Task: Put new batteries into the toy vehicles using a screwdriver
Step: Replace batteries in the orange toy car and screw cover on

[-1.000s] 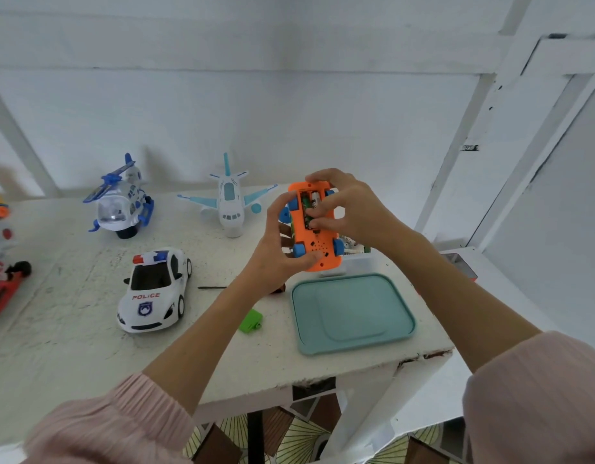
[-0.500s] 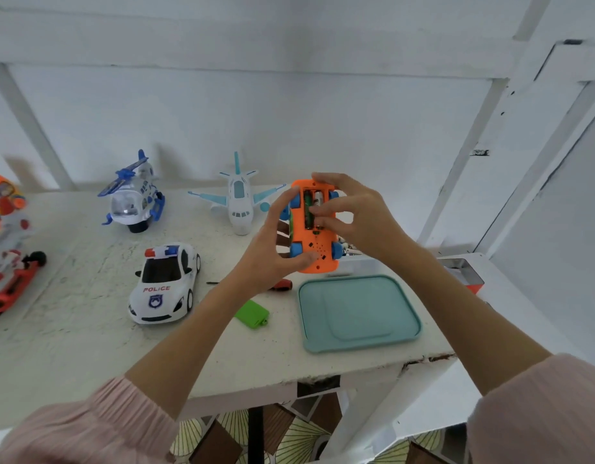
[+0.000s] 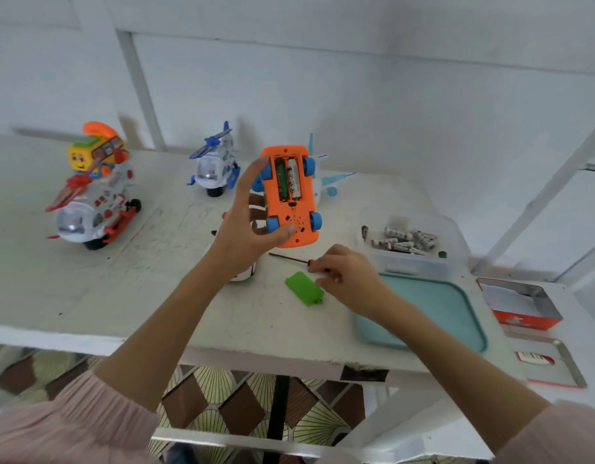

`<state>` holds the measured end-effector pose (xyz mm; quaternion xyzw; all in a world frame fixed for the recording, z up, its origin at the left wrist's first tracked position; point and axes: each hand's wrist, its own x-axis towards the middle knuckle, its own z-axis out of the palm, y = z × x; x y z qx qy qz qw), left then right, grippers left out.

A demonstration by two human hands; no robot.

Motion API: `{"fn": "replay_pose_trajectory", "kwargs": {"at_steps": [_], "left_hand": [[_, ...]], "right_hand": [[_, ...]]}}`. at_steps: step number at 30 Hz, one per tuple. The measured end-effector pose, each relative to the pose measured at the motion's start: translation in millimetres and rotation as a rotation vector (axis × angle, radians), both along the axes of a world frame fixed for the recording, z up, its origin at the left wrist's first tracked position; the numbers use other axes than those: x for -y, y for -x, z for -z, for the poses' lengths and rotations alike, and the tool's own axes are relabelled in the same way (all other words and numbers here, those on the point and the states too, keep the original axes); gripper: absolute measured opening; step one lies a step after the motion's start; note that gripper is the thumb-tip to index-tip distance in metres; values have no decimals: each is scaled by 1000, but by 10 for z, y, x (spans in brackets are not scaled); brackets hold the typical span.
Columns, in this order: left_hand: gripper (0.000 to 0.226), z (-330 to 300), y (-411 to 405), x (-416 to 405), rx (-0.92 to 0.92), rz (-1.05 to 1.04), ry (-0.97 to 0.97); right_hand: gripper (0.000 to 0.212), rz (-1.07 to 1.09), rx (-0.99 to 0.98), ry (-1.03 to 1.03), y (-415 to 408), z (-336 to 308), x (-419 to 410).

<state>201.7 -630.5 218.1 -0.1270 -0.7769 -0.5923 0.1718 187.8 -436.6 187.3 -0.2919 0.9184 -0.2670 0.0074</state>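
The orange toy car (image 3: 291, 195) is held belly-up above the counter (image 3: 88, 289) in the grip of the left hand (image 3: 247, 229), thumb laid on its rear end and fingers behind its side. Its battery bay lies uncovered, with two batteries (image 3: 289, 179) seated side by side. The loading step is judged finished for this car; closing the bay is what remains. The right hand (image 3: 348, 276) is lowered to the counter, its fingers curled at the handle of the screwdriver (image 3: 299, 260); whether the handle is actually gripped cannot be told. The green battery cover (image 3: 304, 289) lies just beside that hand. Next, the cover would need to be seated on the bay and its screw driven; no screw can be made out.

Around are a clear tub of batteries (image 3: 406, 242), a teal tray (image 3: 436, 306), a red tin (image 3: 520, 306), a blue helicopter (image 3: 214, 165), a red helicopter (image 3: 92, 209), a yellow bus (image 3: 95, 150) and a toy plane (image 3: 326, 182) half hidden behind the car. Nothing blocks the cover.
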Motion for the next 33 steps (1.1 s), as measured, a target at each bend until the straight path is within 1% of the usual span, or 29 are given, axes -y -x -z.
{"fn": "replay_pose_trajectory", "kwargs": {"at_steps": [3,5,7,14,20,22,24,25,28,31,33], "left_hand": [[90,29,-45,82,11,-36,2],[91,44,-67,125,16,-49,0],[90,46,-87,143,21,-66,12],[91,92,-88,154,44,-82,30],[93,117,-52,160,52,-72,32],[91,125,-45,159,52,-69,37],[89,126,-56,155,52,-65,25],[86,133,-59,154,54,-60,14],[80,150,-71,131,62,-41,-19],[87,183,-88,80,61,-34,-58],[88,217,-110,14,77,-12,-73]], "right_hand": [[36,-12,92,-164,-8,70,133],[47,-12,117,-252,-34,78,181],[51,-14,123,-306,-45,83,205],[45,31,256,-191,-13,72,192],[31,17,311,-146,4,57,174],[21,29,345,-101,10,54,177],[7,51,382,-9,24,10,170],[4,63,400,46,36,-35,155],[16,125,426,198,98,-204,29],[28,198,365,362,178,-386,-144],[30,237,338,511,229,-496,-241]]}}
